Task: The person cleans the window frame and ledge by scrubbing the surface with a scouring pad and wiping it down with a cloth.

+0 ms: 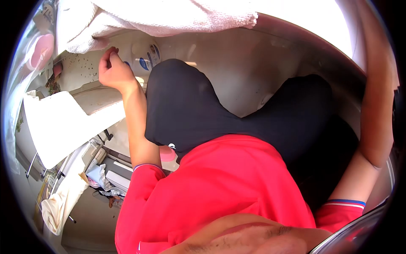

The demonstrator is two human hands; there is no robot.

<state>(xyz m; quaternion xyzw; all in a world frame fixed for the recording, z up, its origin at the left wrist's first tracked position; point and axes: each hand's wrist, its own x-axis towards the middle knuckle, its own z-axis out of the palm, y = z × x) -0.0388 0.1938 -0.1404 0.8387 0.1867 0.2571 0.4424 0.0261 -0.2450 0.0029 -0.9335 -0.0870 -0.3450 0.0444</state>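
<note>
My left hand hangs beside my left knee with its fingers curled in, and nothing shows in it. Just right of it stands a white bottle with blue labels, partly behind the knee. Above the hand a pale pink-white towel drapes over the bright surface in front of me; the hand appears apart from it. My right arm stretches up the right side, and its hand lies beyond the frame's top edge.
A white cloth hangs on a rack at the left, with a cream cloth below. A clear plastic bag is at the far left. My knees sit close to the curved panel. Folded items lie at lower left.
</note>
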